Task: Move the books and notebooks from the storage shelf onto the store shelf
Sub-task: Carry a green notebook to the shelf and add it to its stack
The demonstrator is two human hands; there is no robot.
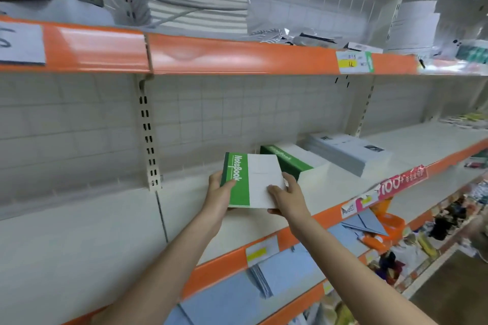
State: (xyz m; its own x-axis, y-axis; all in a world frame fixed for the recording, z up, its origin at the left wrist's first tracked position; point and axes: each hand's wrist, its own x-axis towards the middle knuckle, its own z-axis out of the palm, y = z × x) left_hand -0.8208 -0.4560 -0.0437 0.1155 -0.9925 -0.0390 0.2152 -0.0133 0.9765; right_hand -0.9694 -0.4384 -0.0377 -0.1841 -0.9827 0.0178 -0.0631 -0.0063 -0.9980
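Observation:
A green and white notebook (253,179) marked "NoteBook" is held just above the cream store shelf (105,232). My left hand (217,195) grips its green spine side, thumb on top. My right hand (286,196) holds its white right edge, thumb on the cover and fingers underneath. Behind it to the right lies a stack of matching green and white notebooks (290,159) on the same shelf. Further right sits a pile of grey-white booklets (348,152).
An orange-edged upper shelf (211,55) hangs overhead with paper stacks and packets. Below, lower shelves hold blue envelopes (277,272) and mixed stationery (390,235). A slotted upright (148,134) runs down the back wall. Pink price tags (396,182) stick out from the shelf edge.

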